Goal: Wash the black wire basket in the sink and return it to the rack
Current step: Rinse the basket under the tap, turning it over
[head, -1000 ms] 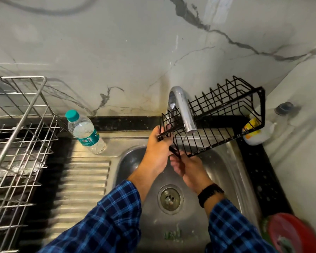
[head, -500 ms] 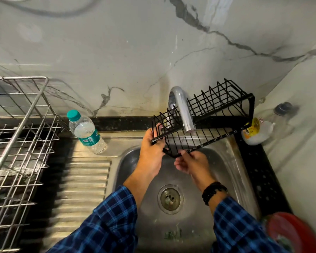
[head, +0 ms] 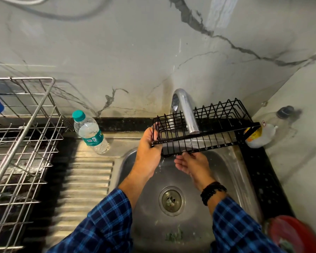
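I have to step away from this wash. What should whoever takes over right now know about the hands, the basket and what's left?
Left hand: shut on the left end of the black wire basket, holding it over the sink with the faucet spout poking into it.
Right hand: open, cupped just under the basket's front edge; whether it touches the wire I cannot tell.
Done: basket is at the sink, water trickling off it.
Left: finish rinsing, then return it to the wire rack on the left.
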